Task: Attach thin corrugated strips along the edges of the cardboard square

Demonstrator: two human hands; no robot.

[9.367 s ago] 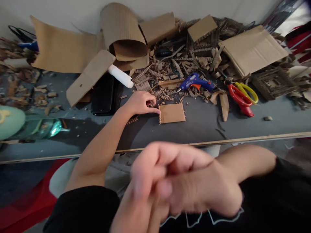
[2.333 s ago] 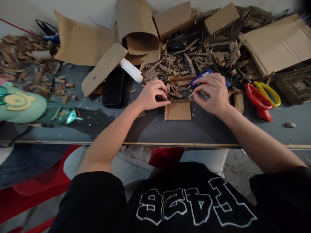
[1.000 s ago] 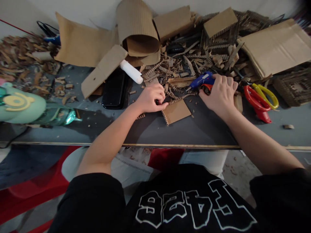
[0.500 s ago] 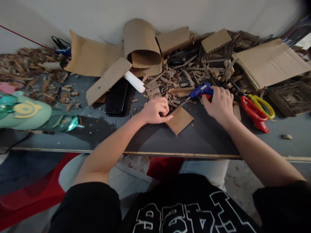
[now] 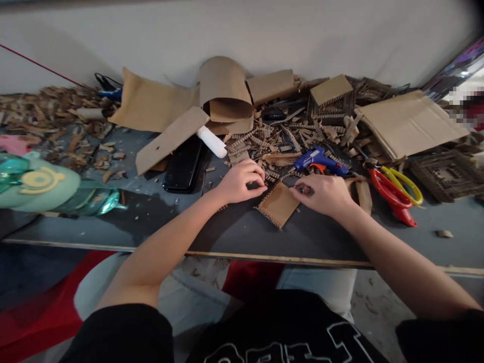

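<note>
A small cardboard square (image 5: 280, 204) lies turned cornerwise on the table, with corrugated strip edging along its lower left side. My left hand (image 5: 242, 182) is closed in a pinch at the square's upper left edge; what lies between its fingertips is too small to make out. At the upper right edge, the thumb and fingers of my right hand (image 5: 321, 194) pinch together on the square. Just beyond the right hand, a blue hot glue gun (image 5: 321, 160) with an orange trigger rests on its side, its nozzle pointing left.
Cardboard scraps (image 5: 280, 138) cover the back. A cardboard tube (image 5: 225, 83), a white roll (image 5: 212, 142) and a black phone (image 5: 184, 169) stand or lie left of centre. Red-and-yellow-handled scissors (image 5: 395, 191) lie right, a green bottle (image 5: 53, 189) left.
My right hand has let go of the glue gun and moved left and down to the cardboard square. The left hand stays at the square's edge. The view has tilted up slightly.
</note>
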